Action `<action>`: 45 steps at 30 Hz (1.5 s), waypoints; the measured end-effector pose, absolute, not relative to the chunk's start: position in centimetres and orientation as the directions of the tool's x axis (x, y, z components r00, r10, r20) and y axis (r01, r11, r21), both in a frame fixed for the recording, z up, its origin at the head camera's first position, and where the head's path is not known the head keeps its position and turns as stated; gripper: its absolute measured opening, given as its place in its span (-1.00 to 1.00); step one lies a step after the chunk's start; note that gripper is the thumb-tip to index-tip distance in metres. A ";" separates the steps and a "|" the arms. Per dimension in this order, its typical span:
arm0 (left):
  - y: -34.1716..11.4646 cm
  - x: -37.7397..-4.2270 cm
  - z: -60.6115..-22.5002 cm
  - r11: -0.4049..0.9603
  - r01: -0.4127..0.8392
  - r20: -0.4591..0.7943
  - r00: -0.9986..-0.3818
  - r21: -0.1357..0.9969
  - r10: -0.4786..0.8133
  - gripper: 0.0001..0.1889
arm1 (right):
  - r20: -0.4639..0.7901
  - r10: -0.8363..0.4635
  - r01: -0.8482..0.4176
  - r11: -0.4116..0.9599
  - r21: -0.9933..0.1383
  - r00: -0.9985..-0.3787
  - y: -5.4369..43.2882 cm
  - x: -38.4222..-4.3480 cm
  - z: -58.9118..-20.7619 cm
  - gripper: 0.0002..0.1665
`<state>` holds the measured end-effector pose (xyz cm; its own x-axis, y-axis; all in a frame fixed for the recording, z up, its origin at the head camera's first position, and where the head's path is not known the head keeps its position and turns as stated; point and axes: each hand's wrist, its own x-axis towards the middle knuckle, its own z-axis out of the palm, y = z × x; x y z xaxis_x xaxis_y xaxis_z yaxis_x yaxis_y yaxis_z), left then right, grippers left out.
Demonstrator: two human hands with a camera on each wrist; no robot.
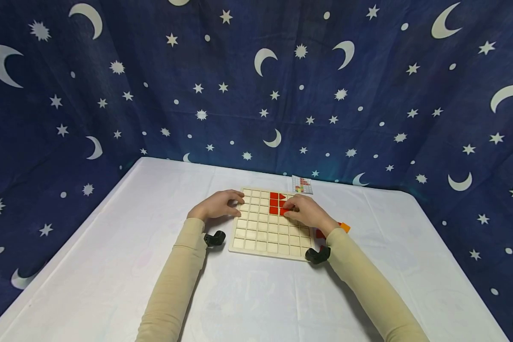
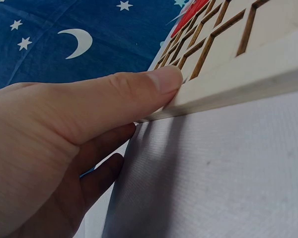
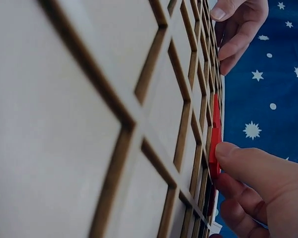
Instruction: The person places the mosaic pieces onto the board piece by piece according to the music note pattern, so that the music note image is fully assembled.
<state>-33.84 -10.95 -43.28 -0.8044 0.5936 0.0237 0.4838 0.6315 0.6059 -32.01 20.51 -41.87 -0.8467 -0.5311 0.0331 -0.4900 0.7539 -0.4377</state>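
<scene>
A pale wooden grid board [image 1: 261, 236] lies on the white table. Several red tiles [image 1: 274, 203] sit in its cells toward the far side, among them a red triangle [image 1: 281, 196]. My right hand [image 1: 308, 211] reaches over the board's right part and pinches a red tile [image 3: 215, 148] at the grid, thumb on its near face. At the board's left edge is my left hand [image 1: 219, 204], its thumb [image 2: 164, 79] against the rim and its other fingers along the side, loosely spread. The right hand hides some cells beneath it.
A small printed card [image 1: 302, 185] with a coloured grid pattern stands behind the board. Orange [image 1: 345, 227] and red [image 1: 319, 233] pieces lie right of the board, partly behind the right wrist. Dark blue cloth [image 1: 239, 95] with moons and stars hangs around the table.
</scene>
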 end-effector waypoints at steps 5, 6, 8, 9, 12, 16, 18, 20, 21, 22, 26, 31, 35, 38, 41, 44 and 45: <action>-11.0 -33.9 -43.3 0.634 0.483 0.023 -0.806 0.604 0.592 -0.55 | 0.037 -0.531 -0.493 0.755 -0.433 -0.846 20.3 -32.2 -42.0 -0.71; -11.0 -33.9 -43.3 0.635 0.485 0.024 -0.806 0.602 0.592 -0.55 | 0.035 -0.528 -0.489 0.758 -0.432 -0.849 20.3 -32.2 -42.0 -0.71; -11.0 -33.9 -43.3 0.633 0.487 0.027 -0.805 0.601 0.593 -0.56 | 0.026 -0.518 -0.477 0.764 -0.435 -0.855 20.2 -32.2 -42.0 -0.71; -11.0 -33.9 -43.3 0.633 0.486 0.027 -0.805 0.603 0.593 -0.56 | 0.023 -0.515 -0.472 0.766 -0.437 -0.857 20.2 -32.1 -42.0 -0.70; -11.0 -33.8 -43.3 0.630 0.482 0.026 -0.806 0.609 0.592 -0.56 | 0.018 -0.509 -0.463 0.767 -0.444 -0.861 20.2 -32.1 -42.0 -0.71; -10.9 -33.7 -43.1 0.627 0.474 0.022 -0.808 0.618 0.589 -0.57 | 0.022 -0.508 -0.464 0.768 -0.441 -0.861 20.2 -32.1 -42.0 -0.72; -10.9 -33.7 -43.1 0.627 0.475 0.023 -0.808 0.617 0.589 -0.57 | 0.023 -0.509 -0.466 0.767 -0.441 -0.860 20.2 -32.1 -42.0 -0.72; -10.9 -33.7 -43.1 0.627 0.475 0.023 -0.807 0.618 0.590 -0.57 | 0.023 -0.511 -0.468 0.767 -0.440 -0.859 20.2 -32.1 -42.0 -0.72; -10.9 -33.7 -43.1 0.627 0.473 0.022 -0.808 0.619 0.589 -0.56 | 0.024 -0.515 -0.472 0.765 -0.439 -0.857 20.2 -32.1 -42.0 -0.72; -10.8 -33.7 -43.1 0.628 0.472 0.020 -0.809 0.619 0.588 -0.57 | 0.026 -0.517 -0.475 0.763 -0.439 -0.855 20.2 -32.1 -42.0 -0.73; -10.9 -33.7 -43.1 0.631 0.463 0.013 -0.812 0.622 0.583 -0.57 | 0.035 -0.528 -0.489 0.757 -0.432 -0.849 20.2 -32.0 -42.0 -0.73; -10.8 -33.6 -43.0 0.634 0.468 0.014 -0.811 0.616 0.584 -0.56 | 0.031 -0.518 -0.473 0.755 -0.454 -0.855 20.4 -32.0 -41.8 -0.72; -10.8 -33.6 -43.0 0.633 0.470 0.015 -0.810 0.615 0.586 -0.56 | 0.052 -0.503 -0.464 0.746 -0.477 -0.863 21.2 -31.8 -41.3 -0.71; -10.8 -33.6 -43.0 0.634 0.467 0.014 -0.811 0.616 0.584 -0.56 | 0.070 -0.475 -0.443 0.746 -0.497 -0.877 22.2 -31.6 -40.9 -0.70; -10.8 -33.6 -43.0 0.636 0.465 0.015 -0.814 0.616 0.581 -0.57 | 0.069 -0.428 -0.400 0.760 -0.513 -0.901 23.5 -31.4 -40.7 -0.68; -10.8 -33.6 -43.1 0.637 0.464 0.016 -0.816 0.615 0.578 -0.57 | 0.055 -0.386 -0.358 0.780 -0.513 -0.921 24.9 -31.1 -40.7 -0.65; -10.8 -33.6 -43.1 0.637 0.464 0.017 -0.816 0.616 0.578 -0.57 | 0.048 -0.374 -0.345 0.788 -0.510 -0.926 25.4 -31.0 -40.7 -0.64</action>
